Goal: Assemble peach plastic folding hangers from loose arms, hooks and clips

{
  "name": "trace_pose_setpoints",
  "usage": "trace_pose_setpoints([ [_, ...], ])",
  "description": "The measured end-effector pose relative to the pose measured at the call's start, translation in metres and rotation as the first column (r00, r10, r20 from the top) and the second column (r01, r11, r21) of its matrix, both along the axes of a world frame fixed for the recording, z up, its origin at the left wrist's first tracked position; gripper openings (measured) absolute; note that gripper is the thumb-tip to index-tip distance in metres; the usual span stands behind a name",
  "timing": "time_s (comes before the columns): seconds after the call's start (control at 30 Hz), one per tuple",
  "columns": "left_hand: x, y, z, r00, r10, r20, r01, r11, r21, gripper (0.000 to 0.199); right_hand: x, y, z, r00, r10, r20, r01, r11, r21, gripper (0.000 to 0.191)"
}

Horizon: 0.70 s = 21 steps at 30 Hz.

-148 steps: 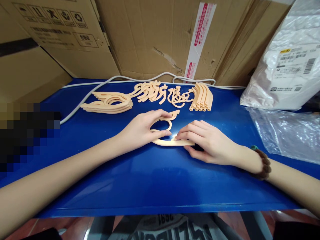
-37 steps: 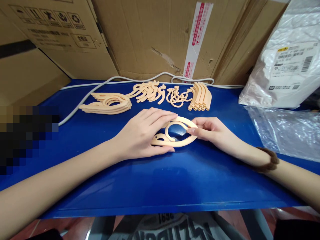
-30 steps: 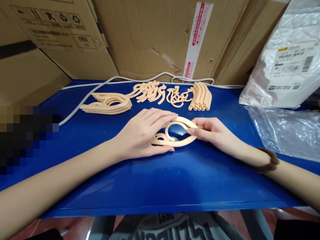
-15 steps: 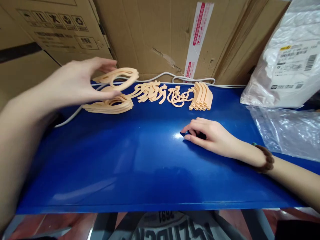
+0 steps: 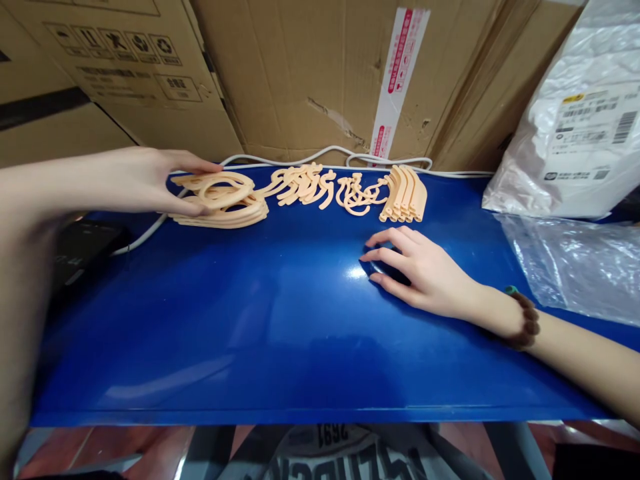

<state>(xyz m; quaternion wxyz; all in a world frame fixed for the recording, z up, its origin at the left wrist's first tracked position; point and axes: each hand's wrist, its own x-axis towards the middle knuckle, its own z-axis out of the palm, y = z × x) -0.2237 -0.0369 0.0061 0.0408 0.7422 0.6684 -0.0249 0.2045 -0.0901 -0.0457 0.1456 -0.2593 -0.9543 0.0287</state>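
At the back left of the blue table (image 5: 300, 320), my left hand (image 5: 150, 180) grips the left end of a beige looped piece (image 5: 227, 190), which rests on a stack of similar pieces (image 5: 235, 219). My right hand (image 5: 420, 270) is over the middle right of the table with its fingers apart, holding nothing. Small curved beige pieces (image 5: 303, 183) lie in a pile right of the stack. Beside them are thin hooked pieces (image 5: 357, 195), then a neat bundle of curved beige pieces (image 5: 404, 193), just beyond my right hand.
Cardboard boxes (image 5: 310, 73) stand along the back. A white cable (image 5: 300, 160) runs before them and curls at the left. At the right are a white labelled package (image 5: 565, 133) and a clear plastic bag (image 5: 575, 267). A dark device (image 5: 83, 253) sits at the left.
My left hand has lowered the looped piece from above the stack onto it. The fingers of my right hand have spread apart from a near pinch.
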Motion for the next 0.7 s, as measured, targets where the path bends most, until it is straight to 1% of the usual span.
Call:
trace_pose_setpoints([
  [0.1, 0.002, 0.000, 0.000, 1.000, -0.009, -0.003, 0.009, 1.000, -0.008, 0.089, 0.000, 0.000, -0.001, 1.000, -0.007, 0.027, 0.008, 1.000, -0.024, 0.035],
  [0.2, 0.004, -0.002, 0.001, 0.997, -0.065, 0.031, 0.065, 0.998, -0.012, 0.088, 0.001, 0.001, -0.001, 0.999, -0.017, 0.043, 0.020, 0.998, -0.060, 0.038],
  [0.33, 0.002, -0.002, 0.000, 0.991, -0.127, 0.051, 0.128, 0.992, 0.000, 0.086, 0.001, 0.002, -0.001, 0.998, -0.017, 0.052, 0.020, 0.998, -0.064, 0.039],
  [0.53, -0.007, 0.003, -0.006, 0.995, -0.094, 0.020, 0.094, 0.995, -0.034, 0.087, 0.000, 0.001, -0.002, 0.998, -0.009, 0.056, 0.012, 0.998, -0.057, 0.039],
  [0.7, -0.011, 0.007, -0.011, 0.993, -0.118, 0.029, 0.119, 0.992, -0.041, 0.087, 0.001, 0.001, -0.002, 0.998, -0.008, 0.061, 0.011, 0.998, -0.054, 0.039],
])
